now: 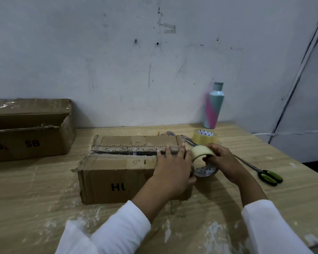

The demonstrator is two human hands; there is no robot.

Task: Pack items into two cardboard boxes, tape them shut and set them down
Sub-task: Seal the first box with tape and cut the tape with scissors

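A closed cardboard box (117, 173) marked "HU" lies in the middle of the wooden table, its top seam partly covered with clear tape. My left hand (172, 167) presses flat on the box's right top end, fingers spread over the seam. Just off the box's right edge, my right hand (220, 158) grips a roll of clear tape (202, 158). A second cardboard box (31, 142) with open flaps stands at the far left.
A spare tape roll (205, 137) sits behind the box on the right. Green-handled scissors (264, 173) lie to the right of my hands. A pink and blue bottle (213, 106) stands by the wall. Several small items (166, 133) poke out behind the box.
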